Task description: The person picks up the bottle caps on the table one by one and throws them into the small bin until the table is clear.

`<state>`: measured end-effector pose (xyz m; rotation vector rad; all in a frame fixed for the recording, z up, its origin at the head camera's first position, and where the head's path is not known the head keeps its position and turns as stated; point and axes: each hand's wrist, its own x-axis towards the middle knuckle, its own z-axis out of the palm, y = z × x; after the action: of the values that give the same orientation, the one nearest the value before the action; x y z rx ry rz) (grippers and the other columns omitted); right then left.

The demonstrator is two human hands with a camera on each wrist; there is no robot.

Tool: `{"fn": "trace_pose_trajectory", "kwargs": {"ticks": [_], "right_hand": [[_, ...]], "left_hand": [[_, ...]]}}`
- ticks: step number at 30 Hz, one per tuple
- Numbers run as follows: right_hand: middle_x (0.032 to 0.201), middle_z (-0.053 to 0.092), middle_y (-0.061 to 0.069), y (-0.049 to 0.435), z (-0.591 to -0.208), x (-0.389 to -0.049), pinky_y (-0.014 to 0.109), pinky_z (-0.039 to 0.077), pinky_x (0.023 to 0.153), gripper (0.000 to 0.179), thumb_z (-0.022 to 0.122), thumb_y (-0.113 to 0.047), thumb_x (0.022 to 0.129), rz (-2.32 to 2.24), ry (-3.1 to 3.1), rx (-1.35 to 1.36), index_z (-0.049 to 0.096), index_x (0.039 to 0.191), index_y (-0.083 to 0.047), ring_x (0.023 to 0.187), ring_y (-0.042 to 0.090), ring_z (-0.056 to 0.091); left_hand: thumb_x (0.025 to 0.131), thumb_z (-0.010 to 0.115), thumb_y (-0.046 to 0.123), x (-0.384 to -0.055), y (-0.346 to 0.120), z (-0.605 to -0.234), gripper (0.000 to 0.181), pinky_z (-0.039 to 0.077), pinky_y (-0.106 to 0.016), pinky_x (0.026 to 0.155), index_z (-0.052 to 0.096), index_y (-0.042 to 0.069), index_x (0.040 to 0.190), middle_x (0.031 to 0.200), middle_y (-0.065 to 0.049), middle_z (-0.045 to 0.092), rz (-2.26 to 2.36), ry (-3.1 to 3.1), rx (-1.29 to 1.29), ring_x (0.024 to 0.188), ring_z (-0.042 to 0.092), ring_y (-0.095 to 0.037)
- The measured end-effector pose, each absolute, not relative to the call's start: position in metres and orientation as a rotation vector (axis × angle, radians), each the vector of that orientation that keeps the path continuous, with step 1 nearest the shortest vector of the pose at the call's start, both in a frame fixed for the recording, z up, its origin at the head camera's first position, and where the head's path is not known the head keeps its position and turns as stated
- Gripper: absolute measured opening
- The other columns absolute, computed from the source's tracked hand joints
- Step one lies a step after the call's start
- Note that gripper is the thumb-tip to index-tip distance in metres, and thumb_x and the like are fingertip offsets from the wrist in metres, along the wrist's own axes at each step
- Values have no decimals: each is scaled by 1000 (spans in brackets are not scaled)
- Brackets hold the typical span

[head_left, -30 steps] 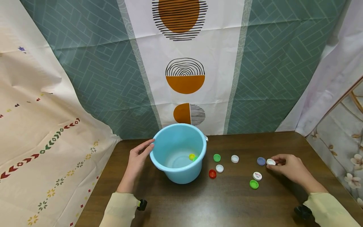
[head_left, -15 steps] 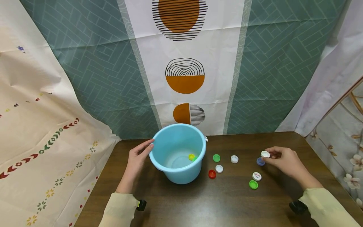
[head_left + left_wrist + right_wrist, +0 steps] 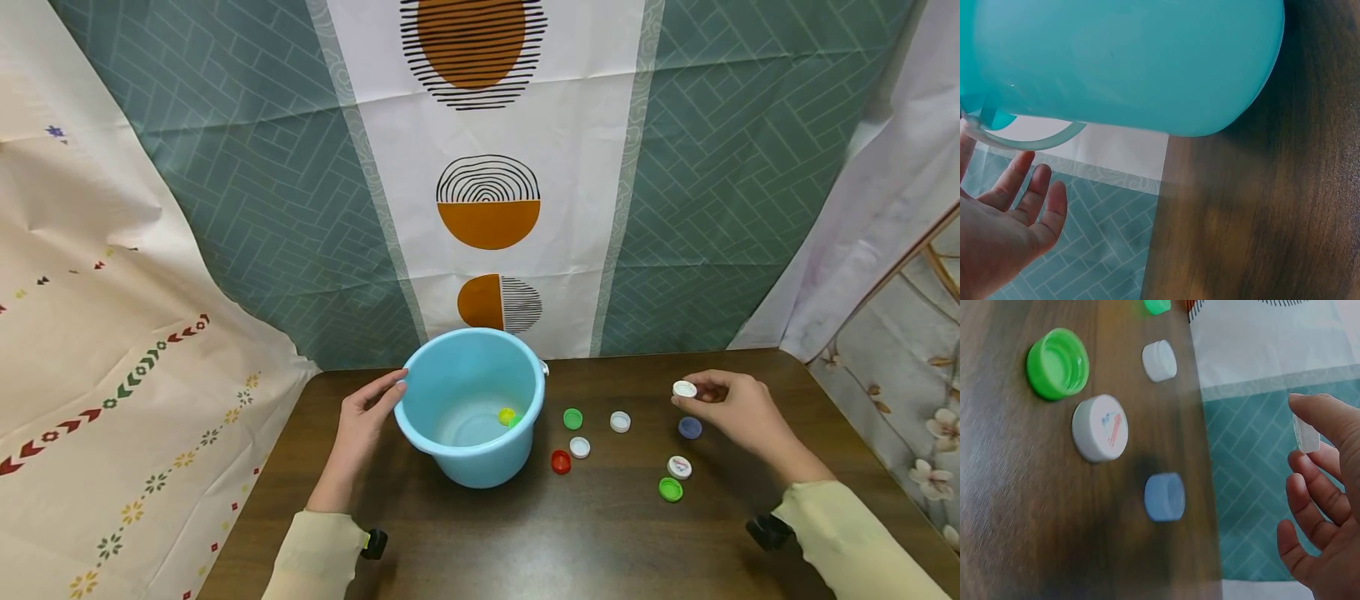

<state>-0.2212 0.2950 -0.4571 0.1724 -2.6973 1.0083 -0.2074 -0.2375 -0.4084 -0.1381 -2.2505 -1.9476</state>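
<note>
My right hand (image 3: 738,410) pinches a white bottle cap (image 3: 685,389) between thumb and fingers, raised above the table. In the right wrist view the same cap (image 3: 1305,434) shows edge-on, the other fingers loosely bent below it. A blue cap (image 3: 690,427) lies under that hand, with a printed white cap (image 3: 679,467) and a bright green cap (image 3: 671,489) nearer the front. At the left, my left hand (image 3: 366,417) grips the rim of a light blue bucket (image 3: 480,467) with thumb and fingertips. Inside the bucket lie a yellow cap (image 3: 506,415) and a green one.
Between bucket and right hand lie a green cap (image 3: 572,418), two white caps (image 3: 619,422) and a red cap (image 3: 561,462). The brown table (image 3: 525,550) meets a patterned cloth (image 3: 360,317) at its back edge. A pale handle (image 3: 1041,142) hangs at the bucket's side.
My right hand has lifted the white cap off the table from beside the blue cap and carried it left and up. My left hand and the bucket stay in place.
</note>
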Motion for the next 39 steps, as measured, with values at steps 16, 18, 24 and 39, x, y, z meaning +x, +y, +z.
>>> {"fn": "trace_pose_trajectory", "kwargs": {"ticks": [16, 18, 24, 39], "right_hand": [[88, 70, -1, 249, -435, -237, 23, 51, 61, 41, 80, -46, 79, 1148, -2640, 251, 73, 105, -15, 77, 18, 62], [89, 69, -1, 241, -431, -239, 24, 52, 62, 41, 80, -46, 79, 1173, -2636, 273, 73, 106, -15, 78, 18, 62], [92, 69, -1, 221, -418, -245, 25, 52, 63, 43, 80, -47, 78, 1235, -2631, 319, 72, 107, -16, 81, 17, 62], [90, 69, -7, 187, -400, -250, 30, 53, 68, 37, 83, -43, 77, 1253, -2620, 365, 73, 104, -21, 80, 14, 62]], "left_hand": [[94, 68, 17, -206, -239, -412, 35, 51, -26, 89, 65, -1, 125, 126, -16, 63, -1956, -2224, -145, 108, 62, -14], [94, 68, 17, -206, -240, -412, 36, 51, -26, 89, 65, -1, 125, 126, -16, 63, -1963, -2221, -145, 108, 61, -15], [95, 67, 17, -206, -239, -413, 35, 51, -27, 89, 65, -1, 125, 126, -16, 63, -1963, -2223, -153, 109, 61, -16], [95, 67, 17, -208, -238, -410, 35, 51, -27, 90, 65, 1, 126, 127, -13, 64, -1964, -2233, -147, 110, 61, -16]]}}
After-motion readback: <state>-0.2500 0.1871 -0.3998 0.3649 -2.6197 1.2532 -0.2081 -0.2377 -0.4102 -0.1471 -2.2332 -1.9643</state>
